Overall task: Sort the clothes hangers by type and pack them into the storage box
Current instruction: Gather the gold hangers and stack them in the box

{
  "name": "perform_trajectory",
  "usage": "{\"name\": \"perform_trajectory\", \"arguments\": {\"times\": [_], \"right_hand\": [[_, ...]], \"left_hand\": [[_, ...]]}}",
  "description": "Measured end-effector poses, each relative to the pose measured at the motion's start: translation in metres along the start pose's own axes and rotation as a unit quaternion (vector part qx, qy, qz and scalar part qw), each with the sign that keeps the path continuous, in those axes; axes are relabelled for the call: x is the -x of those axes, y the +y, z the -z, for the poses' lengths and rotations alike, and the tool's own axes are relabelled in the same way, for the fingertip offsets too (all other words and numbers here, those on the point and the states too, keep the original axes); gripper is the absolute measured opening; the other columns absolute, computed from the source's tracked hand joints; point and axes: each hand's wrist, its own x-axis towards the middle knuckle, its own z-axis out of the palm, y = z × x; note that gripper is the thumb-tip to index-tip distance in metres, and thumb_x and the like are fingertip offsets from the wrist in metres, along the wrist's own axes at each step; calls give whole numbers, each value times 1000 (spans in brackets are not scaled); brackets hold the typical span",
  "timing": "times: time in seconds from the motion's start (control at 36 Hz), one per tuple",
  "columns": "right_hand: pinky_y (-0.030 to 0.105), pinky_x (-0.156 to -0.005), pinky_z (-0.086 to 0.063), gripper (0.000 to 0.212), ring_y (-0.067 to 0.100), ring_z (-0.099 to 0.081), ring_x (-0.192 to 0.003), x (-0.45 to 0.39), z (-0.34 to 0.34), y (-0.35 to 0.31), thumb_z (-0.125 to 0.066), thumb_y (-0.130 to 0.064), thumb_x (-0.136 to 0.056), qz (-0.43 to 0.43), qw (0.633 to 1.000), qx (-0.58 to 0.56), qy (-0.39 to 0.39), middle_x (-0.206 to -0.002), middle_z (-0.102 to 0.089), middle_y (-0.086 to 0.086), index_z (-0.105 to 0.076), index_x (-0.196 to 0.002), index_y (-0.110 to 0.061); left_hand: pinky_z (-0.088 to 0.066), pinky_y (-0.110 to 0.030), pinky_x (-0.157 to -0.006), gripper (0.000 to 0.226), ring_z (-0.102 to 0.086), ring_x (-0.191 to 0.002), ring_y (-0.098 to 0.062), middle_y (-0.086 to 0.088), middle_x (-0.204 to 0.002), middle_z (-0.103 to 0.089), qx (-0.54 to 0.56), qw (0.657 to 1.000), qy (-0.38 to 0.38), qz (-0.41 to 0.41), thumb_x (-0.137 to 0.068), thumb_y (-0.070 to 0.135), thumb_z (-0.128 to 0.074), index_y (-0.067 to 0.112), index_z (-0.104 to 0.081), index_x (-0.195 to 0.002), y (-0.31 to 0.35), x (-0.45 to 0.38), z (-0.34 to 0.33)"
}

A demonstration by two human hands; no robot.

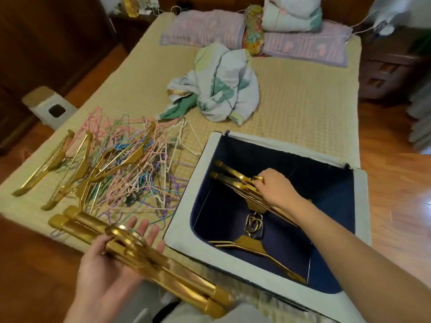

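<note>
The right hand [274, 188] reaches down into the storage box [186, 183], its fingers curled round the middle of a bundle of gold hangers [235, 180] that lies slanted inside the navy-lined interior, one hook looped near the knuckles. A second set of gold hangers [254, 249] rests on the box floor nearer the camera, its hooks pointing up toward the first bundle. The left hand [112, 264] is at the bed's near edge, palm up and fingers mostly straight, carrying 2 thick gold hangers [144, 257] across it with the thumb laid over their centre (the hooks arch above the fingers). On the woven mat [291, 101] left of the box sits a tangled heap of thin wire hangers [140, 169] in pink, blue, green, purple and white, with several more gold hangers [56, 164] lying in and beside it. A crumpled floral cloth [221, 85] lies further up the bed, below the pillows [203, 29].
</note>
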Motion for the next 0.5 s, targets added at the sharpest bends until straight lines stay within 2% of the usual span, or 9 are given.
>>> {"name": "perform_trajectory", "arguments": {"times": [0.06, 0.08, 0.17, 0.22, 0.25, 0.33, 0.39, 0.44, 0.5], "right_hand": [[25, -55, -40, 28, 12, -61, -66, 3, -10, 17, -52, -25, -98, -12, 1000, -6, 20, -73, -60, -2, -57, -71, -22], [26, -55, -42, 26, 12, -61, -66, 5, -15, 24, -53, -24, -97, -19, 999, -6, 25, -74, -61, -2, -58, -72, -21], [30, -60, -47, 20, 14, -61, -73, 8, -25, 39, -53, -27, -98, -50, 998, -30, 18, -80, -63, 0, -60, -81, -20], [28, -59, -42, 19, 14, -61, -75, 8, -31, 46, -54, -29, -99, -67, 997, -44, -5, -82, -64, 0, -59, -83, -20], [27, -58, -40, 20, 13, -60, -74, 7, -33, 50, -54, -30, -100, -66, 997, -40, -19, -82, -64, 0, -59, -83, -21], [28, -61, -41, 22, 13, -60, -76, 6, -36, 58, -55, -31, -100, -54, 996, -34, -66, -81, -63, -2, -59, -79, -24], [32, -68, -49, 20, 16, -63, -82, 3, -39, 67, -55, -30, -100, -56, 990, -65, -113, -86, -66, 2, -64, -83, -22], [38, -82, -53, 19, 21, -66, -91, 1, -43, 77, -55, -29, -100, -56, 980, -103, -159, -94, -69, 6, -69, -92, -19], [39, -89, -52, 21, 23, -67, -97, -1, -49, 84, -53, -29, -102, -57, 968, -128, -208, -98, -71, 7, -70, -99, -19]], "left_hand": [[-45, -61, -96, 93, -70, -111, -38, -13, -128, -70, 1, 1000, -3, 1, -44, 28, -82, 13, -64, -133, 0, 3, 1], [-45, -61, -95, 92, -71, -110, -37, -12, -127, -71, -7, 1000, -7, -8, -43, 27, -82, 13, -65, -133, -1, 3, 4], [-45, -61, -97, 67, -71, -109, -37, -13, -126, -71, 1, 1000, 12, 2, -68, 28, -70, 13, -64, -133, -6, 2, 6], [-45, -61, -97, 52, -71, -110, -38, -14, -126, -71, -10, 999, 25, 17, -84, 30, -58, 12, -65, -132, -8, 0, 4], [-45, -62, -96, 51, -71, -109, -39, -15, -126, -71, -14, 999, 33, 22, -85, 30, -57, 12, -65, -132, -8, 1, 3], [-46, -63, -94, 55, -71, -107, -40, -17, -124, -71, -24, 999, 27, 25, -81, 31, -59, 11, -64, -132, -7, 3, -5], [-46, -63, -94, 58, -71, -108, -41, -17, -124, -71, -30, 999, 18, 27, -78, 29, -64, 10, -64, -133, -8, 5, -9], [-46, -63, -95, 76, -71, -107, -41, -17, -124, -71, -32, 999, 8, 25, -58, 25, -76, 9, -64, -132, -9, 6, -10], [-44, -63, -96, 89, -71, -107, -42, -17, -124, -71, -30, 999, 4, 22, -45, 24, -78, 9, -65, -131, -12, 6, -10]]}}
